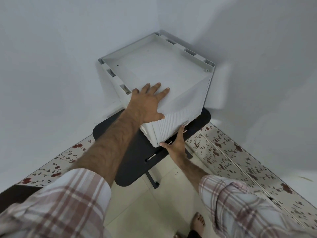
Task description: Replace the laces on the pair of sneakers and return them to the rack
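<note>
Left of centre, your left hand point(147, 103) lies flat on top of the white rack point(159, 69), fingers spread and straight. The rack sits mid-frame on a black tabletop point(137, 152), tucked into the wall corner. Lower right of it, your right hand point(175, 145) touches the rack's ribbed front bottom edge, fingers extended.
</note>
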